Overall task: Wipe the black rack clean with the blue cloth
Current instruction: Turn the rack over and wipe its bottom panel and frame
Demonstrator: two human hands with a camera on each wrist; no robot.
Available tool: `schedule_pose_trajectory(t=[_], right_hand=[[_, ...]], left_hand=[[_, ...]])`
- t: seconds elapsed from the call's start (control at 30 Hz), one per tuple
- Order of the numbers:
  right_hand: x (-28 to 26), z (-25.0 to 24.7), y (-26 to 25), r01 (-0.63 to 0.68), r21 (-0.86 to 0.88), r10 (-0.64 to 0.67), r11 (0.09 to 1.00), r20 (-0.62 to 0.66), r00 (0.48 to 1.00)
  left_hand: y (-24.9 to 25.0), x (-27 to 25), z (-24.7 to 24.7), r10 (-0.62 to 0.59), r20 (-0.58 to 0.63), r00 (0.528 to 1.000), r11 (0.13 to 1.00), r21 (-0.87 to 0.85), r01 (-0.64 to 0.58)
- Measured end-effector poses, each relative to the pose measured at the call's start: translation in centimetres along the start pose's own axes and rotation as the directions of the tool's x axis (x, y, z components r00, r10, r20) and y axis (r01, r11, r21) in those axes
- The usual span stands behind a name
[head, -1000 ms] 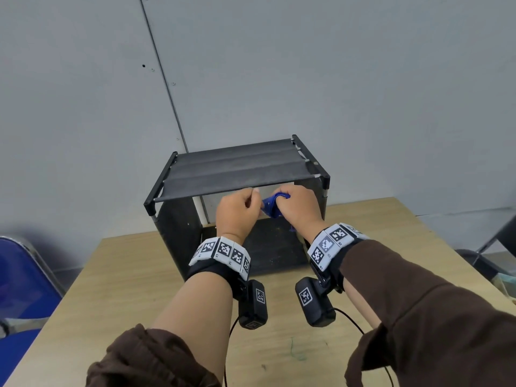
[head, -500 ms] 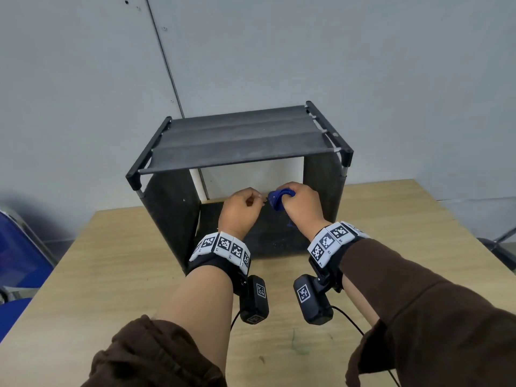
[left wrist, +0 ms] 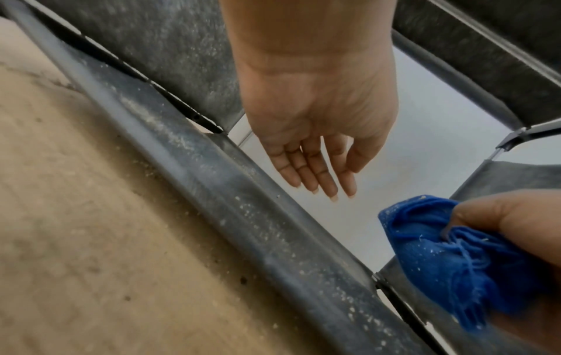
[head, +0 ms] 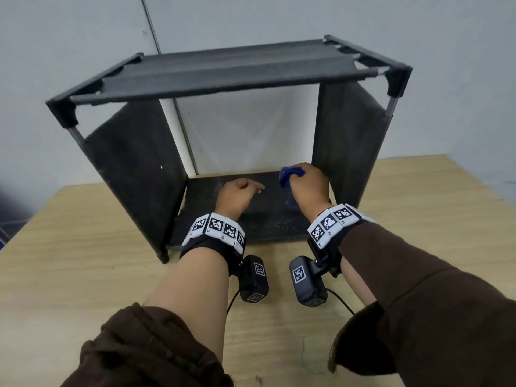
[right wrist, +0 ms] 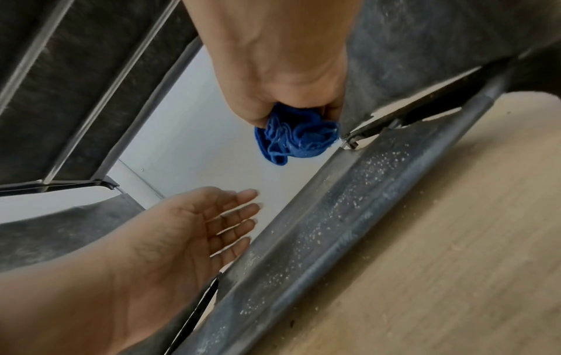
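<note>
The black rack (head: pixel 223 71) stands on the wooden table against the wall, with fabric sides and a dusty bottom shelf (head: pixel 268 224). My right hand (head: pixel 307 188) grips the bunched blue cloth (head: pixel 289 175) inside the rack, above the shelf near the right side panel; the same cloth (right wrist: pixel 296 139) bulges from the fist in the right wrist view. My left hand (head: pixel 240 192) hovers over the shelf to the left of the cloth, its fingers (left wrist: pixel 315 173) straight and holding nothing. Pale crumbs speckle the shelf's front bar (left wrist: pixel 242 206) and the cloth (left wrist: pixel 449 254).
The wooden table (head: pixel 83 275) stretches out in front of and beside the rack. A grey wall (head: pixel 251 20) rises right behind the rack. The rack's top shelf hangs well above both hands.
Both hands have dropped from near the top shelf's front edge down to the bottom shelf. My left hand let go of the cloth and opened; the right keeps it.
</note>
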State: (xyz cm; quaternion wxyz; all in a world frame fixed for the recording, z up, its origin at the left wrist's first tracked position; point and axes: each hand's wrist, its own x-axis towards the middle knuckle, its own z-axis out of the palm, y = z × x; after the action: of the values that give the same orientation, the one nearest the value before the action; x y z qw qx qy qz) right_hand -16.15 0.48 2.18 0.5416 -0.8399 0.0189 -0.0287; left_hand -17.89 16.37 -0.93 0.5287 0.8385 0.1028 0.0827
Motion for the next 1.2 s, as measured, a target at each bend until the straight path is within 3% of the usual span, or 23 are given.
schedule_pose_trajectory(t=[0.17, 0.47, 0.57, 0.93, 1.07, 1.2], right_hand=[[0.2, 0.2, 2.2, 0.048, -0.040, -0.050, 0.998, -0.035, 0.998], [-2.2, -2.2, 4.5, 0.138, -0.066, -0.145, 0.988, -0.118, 0.982], [-3.1, -3.0, 4.8, 0.168, -0.178, -0.191, 0.970, -0.121, 0.974], [-6.1, -5.8, 7.0, 0.117, -0.639, -0.257, 0.760, -0.131, 0.958], [-6.7, -6.3, 7.2, 0.090, -0.744, -0.174, 0.662, -0.035, 0.984], [-7.3, -5.4, 6.7, 0.159, -0.807, -0.204, 0.569, 0.049, 0.978]], left_hand=[[-2.4, -0.6, 0.5, -0.018, 0.137, 0.990, 0.998, 0.054, 0.011], [-2.7, -3.2, 1.8, 0.060, 0.144, 0.988, 0.977, 0.194, -0.087], [-2.5, -4.2, 2.6, 0.063, 0.132, 0.989, 0.971, 0.221, -0.091], [-1.5, -7.6, 4.8, 0.105, 0.115, 0.988, 0.969, 0.209, -0.128], [-2.4, -7.8, 3.3, 0.109, 0.028, 0.994, 0.965, 0.236, -0.112], [-3.7, -8.0, 2.2, 0.119, -0.013, 0.993, 0.968, 0.224, -0.113]])
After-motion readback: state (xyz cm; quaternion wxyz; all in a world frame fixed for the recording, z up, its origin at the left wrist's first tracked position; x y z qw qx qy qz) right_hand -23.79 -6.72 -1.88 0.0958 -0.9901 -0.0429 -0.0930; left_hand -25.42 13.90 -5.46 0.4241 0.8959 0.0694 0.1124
